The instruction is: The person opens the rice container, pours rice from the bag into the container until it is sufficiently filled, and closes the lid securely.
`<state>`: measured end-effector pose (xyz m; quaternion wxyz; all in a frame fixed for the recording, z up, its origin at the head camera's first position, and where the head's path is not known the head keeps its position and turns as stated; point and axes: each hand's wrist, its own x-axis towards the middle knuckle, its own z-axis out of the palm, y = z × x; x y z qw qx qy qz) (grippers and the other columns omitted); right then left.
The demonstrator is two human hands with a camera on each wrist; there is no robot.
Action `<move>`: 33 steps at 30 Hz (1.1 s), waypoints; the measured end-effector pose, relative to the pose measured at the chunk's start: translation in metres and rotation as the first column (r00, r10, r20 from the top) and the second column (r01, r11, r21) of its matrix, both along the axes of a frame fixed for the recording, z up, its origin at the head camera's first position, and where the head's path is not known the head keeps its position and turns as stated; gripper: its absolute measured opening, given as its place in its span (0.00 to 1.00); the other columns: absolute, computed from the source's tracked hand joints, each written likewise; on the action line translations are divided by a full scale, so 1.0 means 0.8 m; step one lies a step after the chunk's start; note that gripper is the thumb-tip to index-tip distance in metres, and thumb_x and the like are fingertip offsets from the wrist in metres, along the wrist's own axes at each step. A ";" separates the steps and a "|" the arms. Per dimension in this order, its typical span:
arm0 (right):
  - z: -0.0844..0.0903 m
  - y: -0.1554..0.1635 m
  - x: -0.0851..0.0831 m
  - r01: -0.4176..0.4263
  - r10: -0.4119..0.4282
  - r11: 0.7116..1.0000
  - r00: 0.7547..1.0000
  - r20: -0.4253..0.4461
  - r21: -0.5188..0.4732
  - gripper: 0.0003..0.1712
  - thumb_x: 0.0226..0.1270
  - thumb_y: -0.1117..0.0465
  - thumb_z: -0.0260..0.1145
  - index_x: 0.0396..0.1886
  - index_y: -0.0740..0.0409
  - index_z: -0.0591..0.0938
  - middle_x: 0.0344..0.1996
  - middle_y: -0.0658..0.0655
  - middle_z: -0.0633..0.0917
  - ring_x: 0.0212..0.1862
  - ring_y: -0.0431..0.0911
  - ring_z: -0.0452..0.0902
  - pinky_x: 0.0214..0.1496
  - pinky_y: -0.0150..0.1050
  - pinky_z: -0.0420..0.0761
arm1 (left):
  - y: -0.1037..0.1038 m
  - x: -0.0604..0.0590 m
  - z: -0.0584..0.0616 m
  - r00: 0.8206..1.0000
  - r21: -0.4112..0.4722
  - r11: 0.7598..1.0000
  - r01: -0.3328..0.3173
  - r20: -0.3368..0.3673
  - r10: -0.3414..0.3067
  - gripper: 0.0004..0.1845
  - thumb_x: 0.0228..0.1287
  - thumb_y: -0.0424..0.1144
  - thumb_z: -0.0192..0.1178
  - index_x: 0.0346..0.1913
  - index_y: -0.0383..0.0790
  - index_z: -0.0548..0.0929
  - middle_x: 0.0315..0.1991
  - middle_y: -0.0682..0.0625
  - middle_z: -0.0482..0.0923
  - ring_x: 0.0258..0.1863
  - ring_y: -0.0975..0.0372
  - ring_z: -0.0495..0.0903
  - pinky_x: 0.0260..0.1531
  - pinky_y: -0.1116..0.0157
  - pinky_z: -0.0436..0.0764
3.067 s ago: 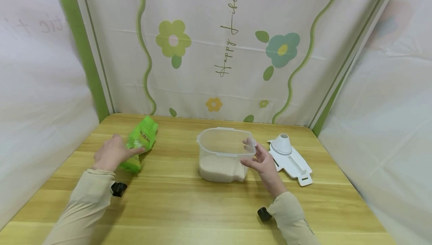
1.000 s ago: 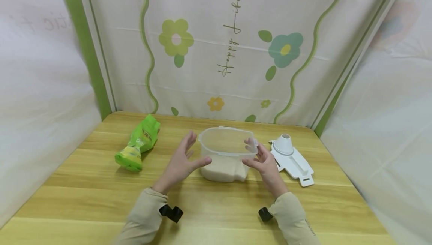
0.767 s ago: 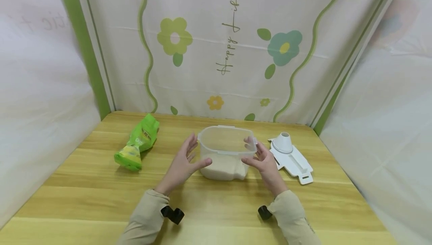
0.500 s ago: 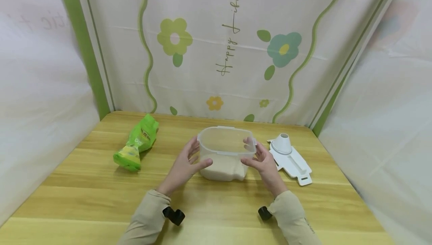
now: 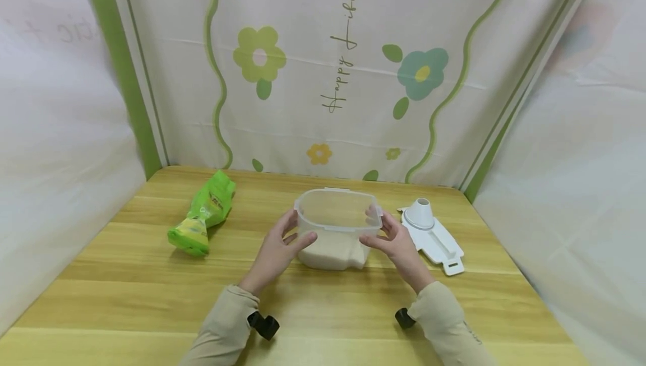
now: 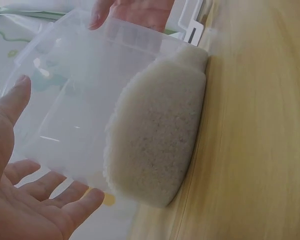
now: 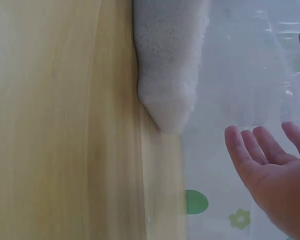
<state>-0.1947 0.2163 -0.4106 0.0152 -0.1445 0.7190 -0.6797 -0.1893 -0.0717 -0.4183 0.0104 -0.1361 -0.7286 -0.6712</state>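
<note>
A clear plastic container holding white rice stands mid-table, open at the top. My left hand is at its left wall, fingers straight and spread, thumb against the front corner. My right hand flanks the right wall the same way, fingertips at the rim. In the left wrist view my left hand lies open beside the container and the rice. The right wrist view shows my right hand with straight fingers beside the rice. Neither hand curls round the container.
A green bag lies on its side at the left of the wooden table. A white lid with a raised spout lies flat just right of the container. Flowered cloth walls close in the back and both sides.
My left hand has left the green bag, crossed to the container and closed in on its left wall. The right hand has stayed at the right wall.
</note>
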 end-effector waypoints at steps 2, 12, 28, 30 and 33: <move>0.003 0.002 0.002 0.004 -0.004 1.000 1.000 0.000 0.030 0.45 0.59 0.62 0.75 0.74 0.56 0.64 0.70 0.62 0.67 0.68 0.56 0.64 0.59 0.42 0.77 | 0.001 0.002 0.004 1.000 0.006 1.000 -0.006 0.002 0.006 0.43 0.62 0.45 0.70 0.74 0.37 0.59 0.70 0.41 0.62 0.69 0.50 0.62 0.64 0.50 0.67; 0.014 0.034 0.011 0.014 -0.003 0.995 0.994 -0.106 0.102 0.37 0.67 0.65 0.68 0.72 0.63 0.65 0.69 0.63 0.67 0.68 0.59 0.61 0.63 0.42 0.73 | 0.005 0.024 0.039 1.000 0.024 1.000 -0.014 -0.010 0.014 0.39 0.65 0.38 0.67 0.73 0.29 0.60 0.69 0.37 0.63 0.68 0.46 0.62 0.64 0.47 0.66; 0.020 0.112 0.020 0.547 -0.423 0.750 0.829 -0.365 0.373 0.27 0.69 0.55 0.68 0.62 0.65 0.76 0.58 0.62 0.78 0.58 0.54 0.72 0.59 0.40 0.75 | 0.007 0.026 0.037 1.000 0.044 0.999 -0.002 -0.027 0.003 0.38 0.66 0.39 0.66 0.73 0.30 0.60 0.69 0.37 0.64 0.68 0.47 0.62 0.64 0.46 0.65; 0.021 0.124 0.020 0.586 -0.466 0.712 0.807 -0.363 0.387 0.28 0.69 0.54 0.68 0.62 0.66 0.76 0.58 0.62 0.78 0.59 0.55 0.71 0.59 0.46 0.74 | 0.006 0.027 0.038 1.000 0.038 0.999 -0.005 -0.027 0.006 0.38 0.66 0.39 0.66 0.73 0.30 0.60 0.69 0.38 0.64 0.68 0.48 0.62 0.64 0.46 0.65; 0.021 0.141 0.020 0.636 -0.540 0.668 0.771 -0.337 0.386 0.28 0.68 0.52 0.68 0.61 0.65 0.78 0.57 0.62 0.79 0.59 0.55 0.71 0.58 0.41 0.74 | 0.006 0.026 0.036 0.999 0.022 1.000 -0.014 -0.039 0.015 0.37 0.67 0.39 0.65 0.73 0.31 0.60 0.69 0.38 0.64 0.68 0.47 0.62 0.64 0.46 0.65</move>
